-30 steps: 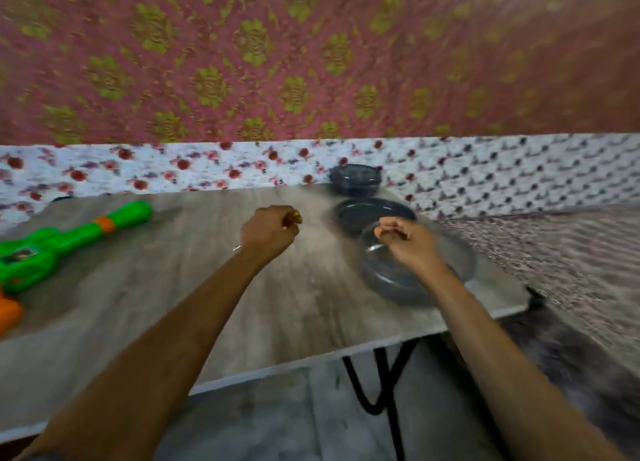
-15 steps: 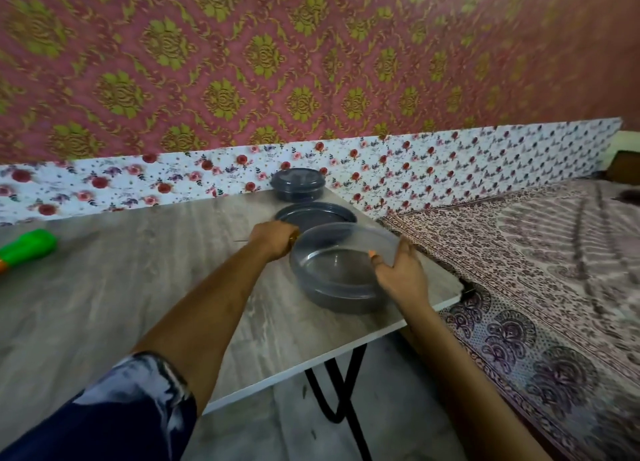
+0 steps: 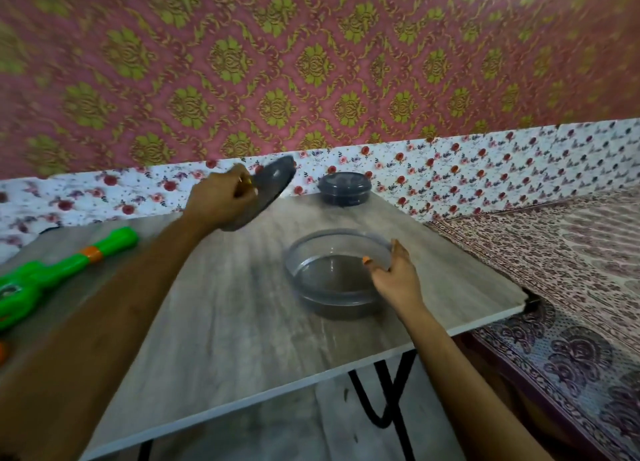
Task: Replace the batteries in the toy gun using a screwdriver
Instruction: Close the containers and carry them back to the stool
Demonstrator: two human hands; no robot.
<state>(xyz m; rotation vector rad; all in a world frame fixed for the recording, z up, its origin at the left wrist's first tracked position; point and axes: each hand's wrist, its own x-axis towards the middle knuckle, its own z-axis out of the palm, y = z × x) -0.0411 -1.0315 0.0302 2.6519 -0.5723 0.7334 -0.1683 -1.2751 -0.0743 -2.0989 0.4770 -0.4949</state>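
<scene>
The green toy gun (image 3: 52, 270) with an orange ring lies at the table's left edge, partly cut off by the frame. My left hand (image 3: 221, 201) grips a dark round lid (image 3: 273, 183) and holds it tilted above the back of the table. An open clear round container (image 3: 336, 273) stands on the table right of centre. My right hand (image 3: 394, 273) holds its right rim, thumb inside, fingers outside. No screwdriver or batteries are visible.
A second dark lidded container (image 3: 344, 189) stands at the back of the grey wooden table (image 3: 225, 322), against the floral wall border. A patterned bedspread (image 3: 554, 270) lies close to the table's right edge. Black table legs show below the front edge.
My left hand has lifted the dark lid off the table and raised it to the left. My right hand stays on the clear container's rim. The view has swung left, showing the toy gun again.
</scene>
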